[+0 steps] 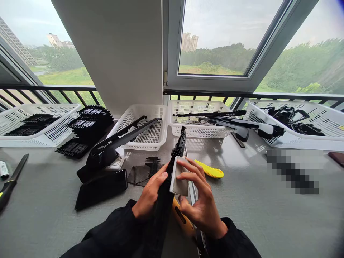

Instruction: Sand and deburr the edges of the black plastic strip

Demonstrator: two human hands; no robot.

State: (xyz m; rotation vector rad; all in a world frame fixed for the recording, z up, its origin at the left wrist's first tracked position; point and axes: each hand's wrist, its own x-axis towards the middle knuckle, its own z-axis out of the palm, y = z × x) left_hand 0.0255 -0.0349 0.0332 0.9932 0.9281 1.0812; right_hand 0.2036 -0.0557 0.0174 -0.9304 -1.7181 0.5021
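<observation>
A long black part [165,204] slants through the lower centre of the frame, above a grey bench [255,204] by the windows [215,39].
The left hand [149,196] grips the part; the right hand [201,200] holds a pale block [181,181] at its upper section. White baskets [142,145] line the bench's far edge before a dark railing [188,92]; a black phone [101,190] lies left of the hands, a yellow tool [213,172] just right. Grey surface stretches through lower left and right.

Black part [163,208], greyish block [181,182] edged in white, yellow handle [211,170], orange handle [188,225] (a black inset breaking its colour), white baskets [200,132] patterned with rows of slots, grey tabletop [252,211], black sleeves [113,229].
</observation>
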